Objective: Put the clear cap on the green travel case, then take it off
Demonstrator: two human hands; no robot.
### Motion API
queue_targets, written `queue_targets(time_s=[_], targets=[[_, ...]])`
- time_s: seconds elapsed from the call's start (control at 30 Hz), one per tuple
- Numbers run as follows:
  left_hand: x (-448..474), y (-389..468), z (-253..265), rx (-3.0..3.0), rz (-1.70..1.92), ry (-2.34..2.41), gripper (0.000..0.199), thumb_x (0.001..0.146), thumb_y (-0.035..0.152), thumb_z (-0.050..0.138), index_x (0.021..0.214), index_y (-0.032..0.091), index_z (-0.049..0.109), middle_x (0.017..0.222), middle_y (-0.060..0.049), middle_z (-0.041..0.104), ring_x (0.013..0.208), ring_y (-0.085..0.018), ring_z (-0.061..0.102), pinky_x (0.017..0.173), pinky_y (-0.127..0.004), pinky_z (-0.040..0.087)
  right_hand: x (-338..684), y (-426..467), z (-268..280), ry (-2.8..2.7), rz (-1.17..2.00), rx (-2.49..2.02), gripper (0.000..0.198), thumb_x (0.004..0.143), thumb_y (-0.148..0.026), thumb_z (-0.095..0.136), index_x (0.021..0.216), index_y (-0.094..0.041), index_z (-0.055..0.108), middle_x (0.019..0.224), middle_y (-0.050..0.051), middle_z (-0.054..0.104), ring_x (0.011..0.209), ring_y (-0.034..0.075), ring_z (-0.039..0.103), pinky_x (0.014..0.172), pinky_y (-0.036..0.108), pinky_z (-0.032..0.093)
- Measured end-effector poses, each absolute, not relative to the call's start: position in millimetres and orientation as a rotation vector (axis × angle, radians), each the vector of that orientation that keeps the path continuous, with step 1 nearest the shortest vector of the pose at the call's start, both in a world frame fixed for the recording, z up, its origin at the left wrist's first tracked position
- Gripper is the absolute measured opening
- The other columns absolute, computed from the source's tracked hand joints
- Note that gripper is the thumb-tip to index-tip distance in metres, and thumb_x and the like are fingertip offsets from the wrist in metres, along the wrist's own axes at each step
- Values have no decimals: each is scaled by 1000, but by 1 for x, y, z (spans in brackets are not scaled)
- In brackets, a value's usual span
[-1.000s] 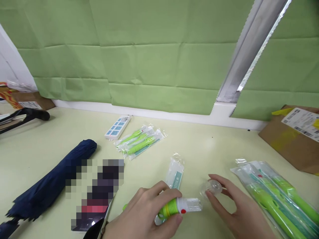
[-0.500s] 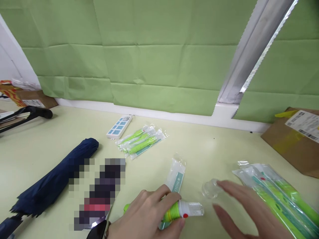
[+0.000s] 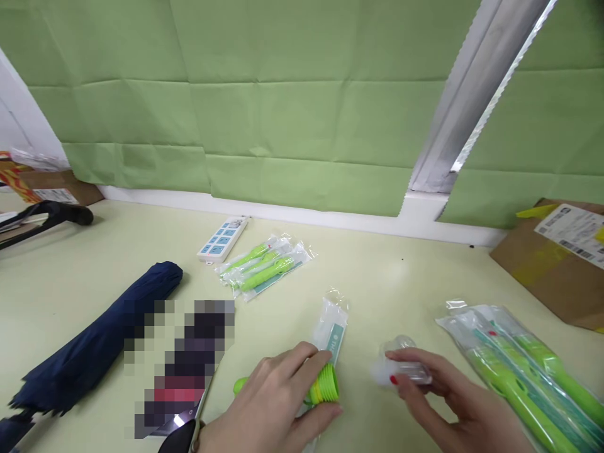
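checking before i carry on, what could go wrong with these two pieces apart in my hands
1. The clear head piece sits only in the fingertips of the right hand; it might slip and roll across the table.
2. The small clear cap lies loose just behind that hand and could get knocked away.
3. The empty wrapper beside the left hand, which grips the green handle, could be swept off.

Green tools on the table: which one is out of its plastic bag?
The green handle gripped by the left hand. The bundle by the power strip and the pile at right are bagged.
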State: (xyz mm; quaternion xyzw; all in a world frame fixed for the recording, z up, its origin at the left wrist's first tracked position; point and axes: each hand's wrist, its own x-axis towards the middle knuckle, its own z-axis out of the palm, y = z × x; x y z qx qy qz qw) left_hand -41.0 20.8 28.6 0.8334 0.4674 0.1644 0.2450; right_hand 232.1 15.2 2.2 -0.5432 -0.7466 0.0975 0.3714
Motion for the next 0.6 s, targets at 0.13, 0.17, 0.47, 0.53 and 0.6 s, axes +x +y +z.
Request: queue_targets(time_s=[0.13,0.17,0.47,0.53,0.6], targets=[[-41,19,25,2253,489,1238,55,91,29,64,144,27,47,138,-8,59,118,-30,62,98,-46,57,223,19,-16,-2130,46,-1387,23,95,-24,55,117,-26,59,74,-3,75,54,14,70,55,22,59],[-40,18,24,2258,511,1223,59,89,24,64,145,27,45,137,-7,60,119,-28,62,99,-44,57,221,20,-19,-2134,40,-1390,26,96,-23,53,121,-26,57,72,-4,73,52,14,69,54,23,58],[-43,21,23,2416,629,1031,58,78,-4,55,134,12,51,97,-9,70,88,-22,68,82,-35,59,222,21,-8,-2114,-130,-1390,40,93,-30,57,132,-24,51,64,-6,57,46,14,60,47,25,54],[-43,20,24,2442,640,1037,55,74,-6,55,126,12,56,93,-8,69,84,-22,67,77,-33,59,223,13,0,-2068,-213,-1360,38,91,-32,62,127,-24,55,67,-3,60,44,13,59,49,25,55],[-43,19,23,2462,669,1053,52,72,-5,56,120,14,59,90,-7,69,82,-22,67,76,-32,57,220,3,5,-1979,-223,-1308,33,88,-28,67,120,-29,60,76,1,69,46,13,62,53,26,57]])
